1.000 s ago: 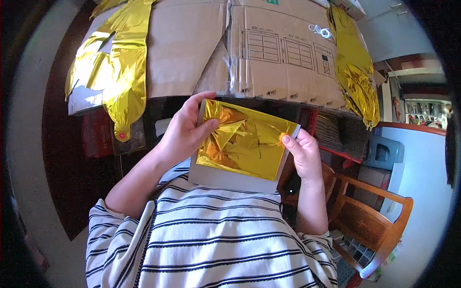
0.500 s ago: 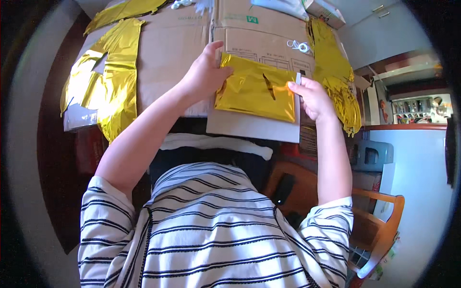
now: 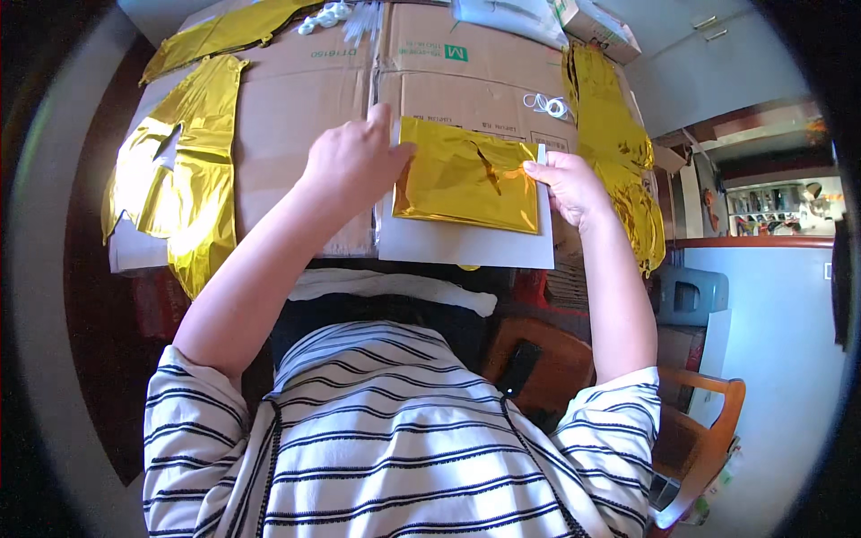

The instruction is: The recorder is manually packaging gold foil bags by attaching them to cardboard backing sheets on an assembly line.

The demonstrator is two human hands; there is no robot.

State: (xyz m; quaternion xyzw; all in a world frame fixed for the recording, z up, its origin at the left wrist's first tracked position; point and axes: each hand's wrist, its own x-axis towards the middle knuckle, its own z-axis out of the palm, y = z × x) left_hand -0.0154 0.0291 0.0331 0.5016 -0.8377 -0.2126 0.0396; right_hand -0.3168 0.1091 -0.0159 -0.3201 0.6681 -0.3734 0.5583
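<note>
A folded piece of shiny gold foil (image 3: pixel 448 184) lies over a white card (image 3: pixel 466 248), with a dark slit-like crease near its middle. My right hand (image 3: pixel 574 186) pinches the foil and card at their right edge, thumb on top. At the left edge, my left hand (image 3: pixel 350 161) has its thumb against the foil and its other fingers stretched apart, pointing away from me. The card's near edge overhangs the front of the cardboard-covered table (image 3: pixel 305 134).
Flat gold foil shapes, like uninflated balloons, lie at the left (image 3: pixel 211 134), far left (image 3: pixel 215 38) and right (image 3: pixel 610 117). A coil of white ribbon (image 3: pixel 547 106) sits beyond my right hand. Clear straws (image 3: pixel 363 22) are at the back. A wooden chair (image 3: pixel 717 448) stands at lower right.
My left hand has shifted left, its fingers spreading further from the foil's edge. The foil and card have moved slightly left in view. My right hand keeps its pinch.
</note>
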